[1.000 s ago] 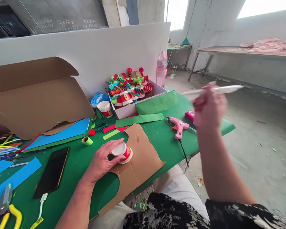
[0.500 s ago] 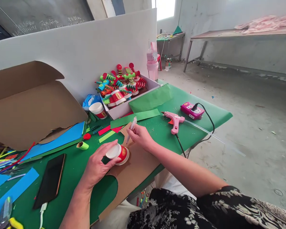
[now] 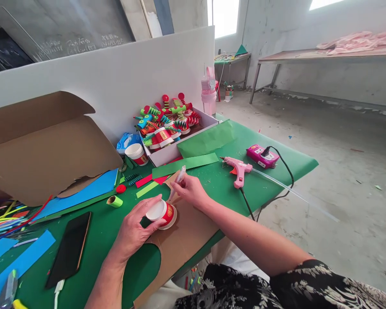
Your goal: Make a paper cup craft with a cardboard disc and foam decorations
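My left hand (image 3: 133,229) is wrapped round a small red and white paper cup (image 3: 162,213), upside down on a brown cardboard sheet (image 3: 186,227). My right hand (image 3: 191,190) pinches a clear pen (image 3: 179,177), its tip pointing down at the cardboard right beside the cup. Both hands rest near the middle of the green table (image 3: 238,133).
A pink glue gun (image 3: 239,168) and pink power strip (image 3: 263,155) lie to the right. A white box of colourful paper crafts (image 3: 170,124) stands behind, with another paper cup (image 3: 137,153). A black phone (image 3: 70,246), blue sheets (image 3: 83,191), an open cardboard box (image 3: 48,146) and pipe cleaners (image 3: 3,214) fill the left.
My right hand came down from the air at the right with the pen to the cardboard beside the cup. My left hand stayed on the cup.
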`<state>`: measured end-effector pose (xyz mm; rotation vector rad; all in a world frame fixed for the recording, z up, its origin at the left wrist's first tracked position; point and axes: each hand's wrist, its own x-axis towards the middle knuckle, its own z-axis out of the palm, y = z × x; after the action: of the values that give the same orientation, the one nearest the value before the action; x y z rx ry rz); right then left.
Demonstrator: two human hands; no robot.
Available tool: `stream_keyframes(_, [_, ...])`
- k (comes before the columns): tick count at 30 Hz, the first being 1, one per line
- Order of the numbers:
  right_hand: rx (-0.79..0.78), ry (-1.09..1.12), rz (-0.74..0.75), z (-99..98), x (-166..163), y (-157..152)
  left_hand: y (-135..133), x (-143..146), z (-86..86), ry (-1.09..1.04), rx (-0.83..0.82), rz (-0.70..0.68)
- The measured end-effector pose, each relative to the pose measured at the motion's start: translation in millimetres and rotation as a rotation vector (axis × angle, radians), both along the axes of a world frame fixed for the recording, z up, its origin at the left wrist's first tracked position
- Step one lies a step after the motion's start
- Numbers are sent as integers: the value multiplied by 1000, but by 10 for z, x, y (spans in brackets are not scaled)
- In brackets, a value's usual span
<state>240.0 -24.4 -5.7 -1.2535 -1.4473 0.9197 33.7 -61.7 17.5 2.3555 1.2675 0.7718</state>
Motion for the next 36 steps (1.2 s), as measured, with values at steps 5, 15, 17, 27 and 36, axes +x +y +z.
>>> stream_keyframes(5, [4,-14,-20,-10,-8,17,-4,-8,-5,-9,-35,5])
stream_keyframes(15, [-15,-67,18,-27,-28,42,-8,-19,-22,-11,17,-4])
stream_keyframes(17, [-4,-68,28,-35,-33,41,-8,-19,-20,-3,22,-7])
stream_keyframes(27, [7,-78,53,-48,-51,39,-3,-11,-6,9,54,-14])
stream_keyframes(36, [-11,-97,11,-58,-33,57,-7,-20,0,36,74,-13])
